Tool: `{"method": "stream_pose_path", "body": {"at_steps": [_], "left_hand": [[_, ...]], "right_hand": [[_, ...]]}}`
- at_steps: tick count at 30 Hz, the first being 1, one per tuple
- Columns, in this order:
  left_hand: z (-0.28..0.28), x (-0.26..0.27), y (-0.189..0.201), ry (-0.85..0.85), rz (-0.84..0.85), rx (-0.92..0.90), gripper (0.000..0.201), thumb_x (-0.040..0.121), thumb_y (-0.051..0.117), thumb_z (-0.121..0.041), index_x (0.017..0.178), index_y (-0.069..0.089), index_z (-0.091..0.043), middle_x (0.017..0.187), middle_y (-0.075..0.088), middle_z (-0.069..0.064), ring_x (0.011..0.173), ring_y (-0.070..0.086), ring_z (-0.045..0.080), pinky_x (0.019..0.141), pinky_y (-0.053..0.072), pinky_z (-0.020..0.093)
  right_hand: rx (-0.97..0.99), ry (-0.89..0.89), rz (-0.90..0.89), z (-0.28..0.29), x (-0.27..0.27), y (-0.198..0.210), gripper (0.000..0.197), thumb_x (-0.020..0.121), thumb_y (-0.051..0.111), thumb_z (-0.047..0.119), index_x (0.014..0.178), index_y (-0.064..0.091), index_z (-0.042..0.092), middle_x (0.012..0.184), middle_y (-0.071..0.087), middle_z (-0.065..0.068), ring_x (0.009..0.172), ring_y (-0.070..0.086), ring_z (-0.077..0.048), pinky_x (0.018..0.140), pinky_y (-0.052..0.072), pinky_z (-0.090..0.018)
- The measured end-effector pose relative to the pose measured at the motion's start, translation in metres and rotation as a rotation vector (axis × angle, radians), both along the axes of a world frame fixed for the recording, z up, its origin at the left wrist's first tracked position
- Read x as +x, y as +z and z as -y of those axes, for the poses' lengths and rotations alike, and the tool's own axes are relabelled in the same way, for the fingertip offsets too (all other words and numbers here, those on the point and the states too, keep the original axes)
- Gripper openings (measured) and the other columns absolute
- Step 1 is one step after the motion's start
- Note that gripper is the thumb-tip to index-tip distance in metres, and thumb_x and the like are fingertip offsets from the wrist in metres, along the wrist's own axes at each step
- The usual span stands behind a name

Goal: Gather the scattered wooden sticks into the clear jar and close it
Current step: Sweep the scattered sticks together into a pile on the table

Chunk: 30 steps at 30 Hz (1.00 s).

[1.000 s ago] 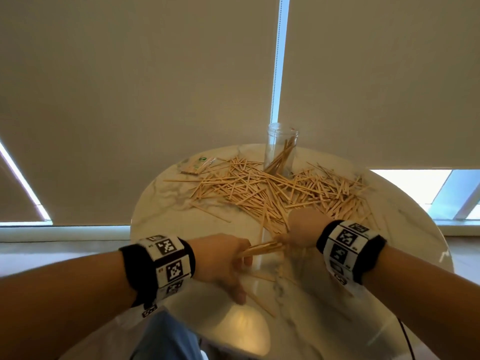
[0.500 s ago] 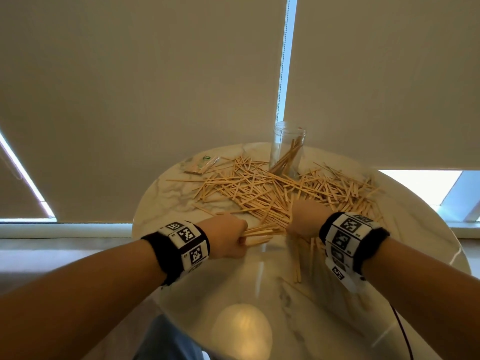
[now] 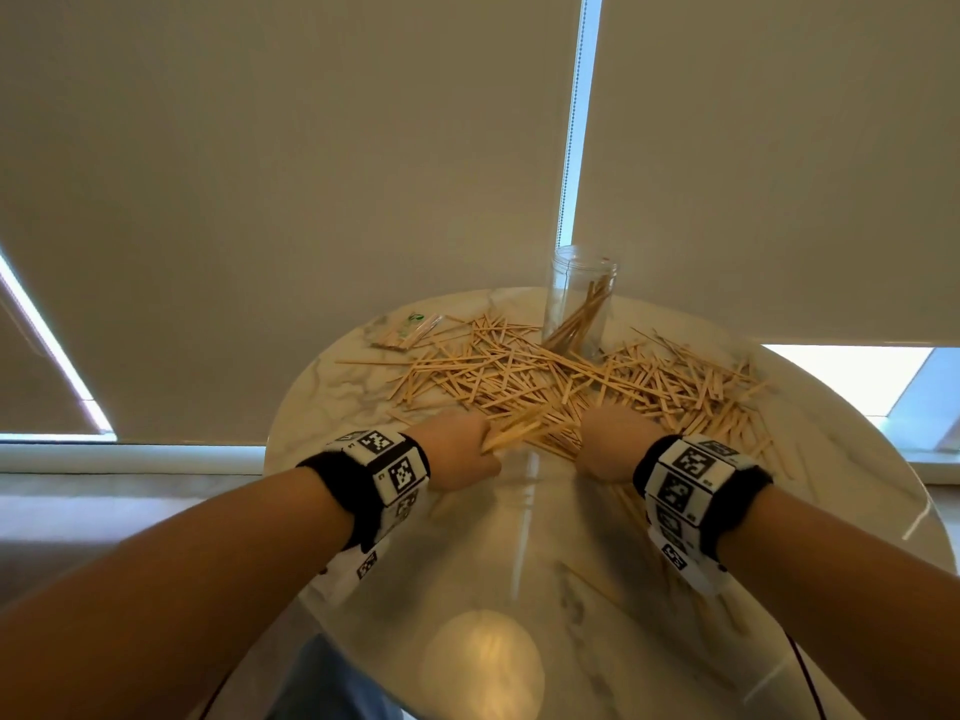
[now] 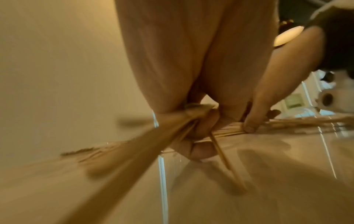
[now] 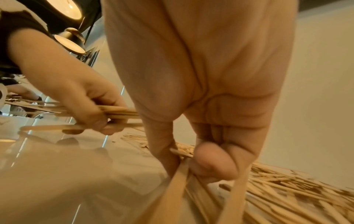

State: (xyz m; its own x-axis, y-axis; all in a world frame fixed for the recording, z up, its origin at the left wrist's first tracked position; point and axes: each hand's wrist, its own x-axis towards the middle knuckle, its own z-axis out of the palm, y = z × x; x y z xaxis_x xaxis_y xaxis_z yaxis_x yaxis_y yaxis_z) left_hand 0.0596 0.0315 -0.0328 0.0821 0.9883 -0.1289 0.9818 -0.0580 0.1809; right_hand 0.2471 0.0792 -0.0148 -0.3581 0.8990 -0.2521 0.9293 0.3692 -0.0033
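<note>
Tan wooden sticks [image 3: 524,376], white grey-veined marble table [image 3: 332,387], black-and-white checkered wristbands [image 3: 384,470].

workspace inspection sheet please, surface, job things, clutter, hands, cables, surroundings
surface: round marble table, glossy, a lamp reflected near its front edge.
job's things: loose wooden sticks spread over the far half; clear jar upright behind them, open, a few sticks leaning inside; no lid seen.
clutter: small plastic packet at the far left of the table.
hands: left hand grips a bundle of sticks; right hand pinches sticks at the near edge of the pile.
cables: thin dark cable hanging below the right forearm.
surroundings: beige roller blinds drawn, daylight at the gaps.
</note>
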Motion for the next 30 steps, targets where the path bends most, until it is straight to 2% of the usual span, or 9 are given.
{"method": "stream_pose_path", "body": {"at_steps": [3, 6, 9, 11, 14, 18, 22, 26, 30], "left_hand": [[-0.002, -0.003, 0.003, 0.123, 0.282, 0.010, 0.026, 0.098, 0.044, -0.034, 0.092, 0.059, -0.013, 0.089, 0.066, 0.003, 0.075, 0.059, 0.018, 0.071, 0.048, 0.032], [-0.004, -0.004, 0.005, 0.230, 0.599, 0.001, 0.025, 0.099, 0.038, -0.030, 0.092, 0.056, -0.013, 0.086, 0.070, -0.001, 0.064, 0.055, 0.012, 0.064, 0.046, 0.027], [-0.010, -0.003, 0.006, 0.311, 0.830, -0.066, 0.019, 0.098, 0.039, -0.024, 0.090, 0.050, -0.011, 0.073, 0.061, 0.005, 0.060, 0.056, 0.018, 0.064, 0.043, 0.032], [-0.014, -0.001, 0.005, 0.338, 0.957, -0.086, 0.023, 0.101, 0.041, -0.031, 0.096, 0.051, -0.011, 0.073, 0.055, 0.005, 0.059, 0.054, 0.019, 0.062, 0.043, 0.032], [-0.025, 0.002, 0.005, 0.289, 0.893, 0.060, 0.044, 0.101, 0.042, -0.051, 0.099, 0.058, -0.010, 0.072, 0.052, 0.005, 0.056, 0.046, 0.018, 0.063, 0.042, 0.033], [-0.033, 0.010, 0.008, 0.263, 0.862, 0.252, 0.051, 0.091, 0.052, -0.063, 0.078, 0.051, -0.014, 0.064, 0.050, 0.002, 0.052, 0.043, 0.017, 0.057, 0.039, 0.029], [-0.034, 0.027, 0.017, 0.150, 0.919, 0.295, 0.067, 0.070, 0.061, -0.082, 0.086, 0.066, -0.017, 0.065, 0.058, -0.003, 0.057, 0.051, 0.015, 0.055, 0.042, 0.029], [-0.043, 0.037, 0.020, 0.105, 1.026, 0.261, 0.066, 0.071, 0.069, -0.073, 0.072, 0.062, -0.007, 0.061, 0.043, 0.010, 0.053, 0.034, 0.024, 0.054, 0.031, 0.037], [-0.045, 0.038, 0.018, 0.141, 1.076, 0.257, 0.073, 0.075, 0.070, -0.068, 0.079, 0.065, 0.005, 0.057, 0.050, 0.008, 0.046, 0.039, 0.019, 0.050, 0.032, 0.033]], "right_hand": [[-0.016, -0.011, -0.029, -0.003, 0.003, 0.000, 0.018, 0.098, 0.050, 0.014, 0.099, 0.066, 0.005, 0.088, 0.059, -0.007, 0.081, 0.058, -0.023, 0.070, 0.052, -0.030], [-0.059, -0.047, -0.120, -0.008, 0.010, 0.005, 0.020, 0.098, 0.053, 0.017, 0.084, 0.064, 0.007, 0.077, 0.056, -0.005, 0.076, 0.056, -0.021, 0.056, 0.044, -0.025], [-0.042, -0.083, -0.254, -0.012, 0.017, 0.012, 0.020, 0.097, 0.057, 0.022, 0.091, 0.067, 0.006, 0.077, 0.060, -0.004, 0.073, 0.057, -0.020, 0.054, 0.041, -0.025], [-0.041, -0.116, -0.371, -0.014, 0.021, 0.016, 0.021, 0.097, 0.057, 0.018, 0.089, 0.070, 0.005, 0.078, 0.066, -0.007, 0.071, 0.061, -0.020, 0.056, 0.047, -0.027], [-0.055, -0.167, -0.554, -0.016, 0.024, 0.024, 0.019, 0.097, 0.060, 0.017, 0.089, 0.072, 0.004, 0.079, 0.075, -0.009, 0.073, 0.071, -0.020, 0.069, 0.056, -0.031], [-0.025, -0.182, -0.725, -0.012, 0.019, 0.035, 0.015, 0.098, 0.059, 0.015, 0.093, 0.072, 0.009, 0.081, 0.075, -0.009, 0.075, 0.072, -0.019, 0.061, 0.055, -0.023], [0.014, -0.112, -0.756, -0.007, 0.012, 0.039, 0.014, 0.097, 0.058, 0.015, 0.092, 0.071, 0.016, 0.079, 0.075, -0.004, 0.075, 0.073, -0.019, 0.076, 0.061, -0.038], [0.049, -0.061, -0.774, -0.002, 0.001, 0.040, 0.021, 0.093, 0.055, 0.004, 0.087, 0.067, 0.020, 0.082, 0.072, -0.003, 0.081, 0.071, -0.021, 0.081, 0.060, -0.041], [0.047, -0.049, -0.827, -0.002, -0.002, 0.037, 0.014, 0.094, 0.058, 0.007, 0.097, 0.067, 0.016, 0.086, 0.072, -0.002, 0.080, 0.071, -0.017, 0.080, 0.061, -0.038]]}}
